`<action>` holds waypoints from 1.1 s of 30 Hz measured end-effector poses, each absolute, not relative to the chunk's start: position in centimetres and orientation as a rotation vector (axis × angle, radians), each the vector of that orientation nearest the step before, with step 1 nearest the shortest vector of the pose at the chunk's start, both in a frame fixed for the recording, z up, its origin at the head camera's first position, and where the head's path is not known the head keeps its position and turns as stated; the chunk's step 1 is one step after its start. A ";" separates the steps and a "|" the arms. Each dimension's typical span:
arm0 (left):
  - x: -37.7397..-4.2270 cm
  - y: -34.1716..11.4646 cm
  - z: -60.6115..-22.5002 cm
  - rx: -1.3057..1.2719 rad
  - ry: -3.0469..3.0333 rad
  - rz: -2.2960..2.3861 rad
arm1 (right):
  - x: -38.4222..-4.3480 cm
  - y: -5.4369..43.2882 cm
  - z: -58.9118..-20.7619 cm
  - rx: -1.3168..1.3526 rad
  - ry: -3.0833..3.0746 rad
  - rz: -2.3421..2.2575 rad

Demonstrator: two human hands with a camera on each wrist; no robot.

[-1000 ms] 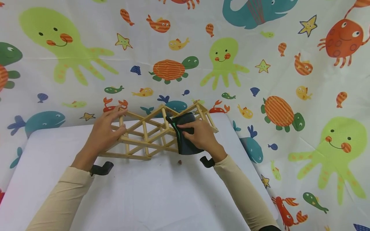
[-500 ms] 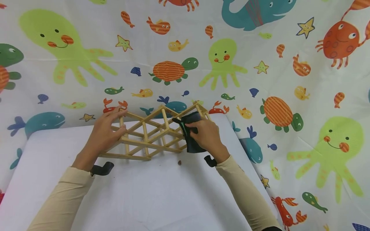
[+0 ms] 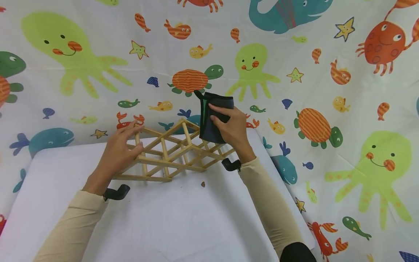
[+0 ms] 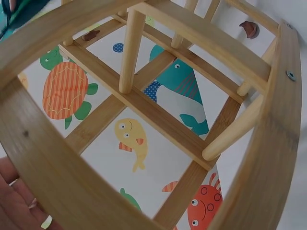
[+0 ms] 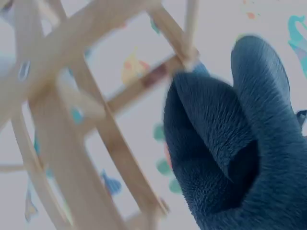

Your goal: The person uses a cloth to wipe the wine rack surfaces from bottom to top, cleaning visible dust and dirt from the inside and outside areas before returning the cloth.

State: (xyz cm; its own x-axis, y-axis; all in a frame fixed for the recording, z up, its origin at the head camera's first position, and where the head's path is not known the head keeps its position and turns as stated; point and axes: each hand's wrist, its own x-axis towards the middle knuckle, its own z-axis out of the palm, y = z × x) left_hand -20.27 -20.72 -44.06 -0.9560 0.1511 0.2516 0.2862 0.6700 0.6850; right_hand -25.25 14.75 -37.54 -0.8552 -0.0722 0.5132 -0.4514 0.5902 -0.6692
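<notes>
A wooden rack [image 3: 167, 165] of crossed slats and round dowels stands zigzag on the table in the head view. My left hand [image 3: 119, 149] holds its left end, with thumb and fingers around the end bars. In the left wrist view, part of the left hand [image 4: 19, 206] shows behind a curved slat. My right hand [image 3: 232, 125] pinches a folded dark blue-grey cloth [image 3: 212, 131] with black edging and a green strip, raised over the rack's right part. Close up, the cloth [image 5: 211, 143] looks plush, beside the rack [image 5: 120, 158]; the right hand's fingers are hidden there.
A white-covered table [image 3: 176, 225] lies under the rack. On it, in front of the rack, sits a small reddish-brown piece [image 3: 203, 184]. Behind and to the right hangs a curtain [image 3: 108, 40] printed with sea animals.
My right hand first slid the cloth slightly right along the rack, then lifted it up and a little left, above the slats. The left hand and the rack stay in place.
</notes>
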 end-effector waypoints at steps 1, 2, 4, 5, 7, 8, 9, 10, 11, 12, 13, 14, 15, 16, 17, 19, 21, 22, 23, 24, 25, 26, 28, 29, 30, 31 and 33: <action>-20.3 -20.8 -44.1 -0.357 -2.710 -1.154 | -25.7 14.0 -37.8 0.423 -2.381 1.212; -20.3 -20.8 -44.1 -0.357 -2.709 -1.151 | -26.2 13.3 -38.1 0.422 -2.385 1.228; -20.2 -20.8 -44.2 -0.353 -2.716 -1.148 | -27.0 11.9 -38.9 0.417 -2.412 1.272; -20.2 -20.7 -44.3 -0.349 -2.719 -1.147 | -27.4 11.4 -39.4 0.415 -2.444 1.270; -20.2 -20.6 -44.5 -0.348 -2.718 -1.150 | -28.1 10.6 -40.4 0.422 -2.544 1.228; -20.1 -20.6 -44.5 -0.347 -2.717 -1.146 | -28.4 10.3 -40.8 0.427 -2.606 1.182; -20.1 -20.6 -44.5 -0.344 -2.719 -1.140 | -28.6 10.2 -41.1 0.430 -2.669 1.119; -20.1 -20.6 -44.5 -0.344 -2.718 -1.137 | -28.9 10.1 -41.3 0.434 -2.735 1.027; -20.1 -20.6 -44.5 -0.344 -2.717 -1.134 | -29.1 10.2 -41.4 0.431 -2.792 0.914; -20.1 -20.6 -44.4 -0.344 -2.714 -1.131 | -29.3 10.3 -41.5 0.421 -2.836 0.802; -20.1 -20.7 -44.3 -0.343 -2.711 -1.131 | -29.4 10.5 -41.5 0.407 -2.862 0.703; -20.1 -20.7 -44.3 -0.344 -2.709 -1.129 | -29.4 10.6 -41.4 0.384 -2.877 0.627; -20.1 -20.7 -44.2 -0.346 -2.708 -1.128 | -29.4 10.8 -41.2 0.359 -2.884 0.586; -20.2 -20.8 -44.2 -0.352 -2.706 -1.129 | -29.3 11.0 -41.0 0.338 -2.885 0.581; -20.2 -20.8 -44.2 -0.356 -2.708 -1.128 | -29.2 11.2 -40.8 0.324 -2.871 0.621; -20.3 -20.8 -44.1 -0.363 -2.704 -1.134 | -29.0 11.4 -40.7 0.309 -2.816 0.802; -20.4 -20.6 -44.0 -0.369 -2.706 -1.134 | -28.7 11.4 -40.7 0.329 -2.721 1.075; -20.4 -20.6 -44.0 -0.370 -2.707 -1.135 | -28.7 11.3 -40.7 0.354 -2.676 1.180; -20.4 -20.6 -44.0 -0.367 -2.708 -1.133 | -28.7 11.1 -40.9 0.386 -2.648 1.243; -20.4 -20.6 -44.0 -0.364 -2.705 -1.136 | -28.8 10.9 -41.1 0.406 -2.646 1.272; -20.3 -20.6 -44.1 -0.359 -2.707 -1.135 | -28.8 10.7 -41.4 0.422 -2.658 1.278; -20.3 -20.6 -44.2 -0.356 -2.707 -1.134 | -29.0 10.5 -41.6 0.437 -2.684 1.240; -20.2 -20.6 -44.3 -0.353 -2.707 -1.133 | -29.1 10.3 -41.7 0.413 -2.801 1.031; -20.2 -20.6 -44.3 -0.353 -2.704 -1.133 | -29.2 10.4 -41.5 0.385 -2.869 0.896; -20.2 -20.6 -44.2 -0.353 -2.702 -1.137 | -29.2 10.5 -41.1 0.354 -2.925 0.774; -20.2 -20.6 -44.2 -0.354 -2.701 -1.138 | -29.1 10.8 -40.7 0.339 -2.960 0.707; -20.2 -20.6 -44.3 -0.357 -2.702 -1.141 | -28.9 11.4 -39.7 0.320 -2.990 0.644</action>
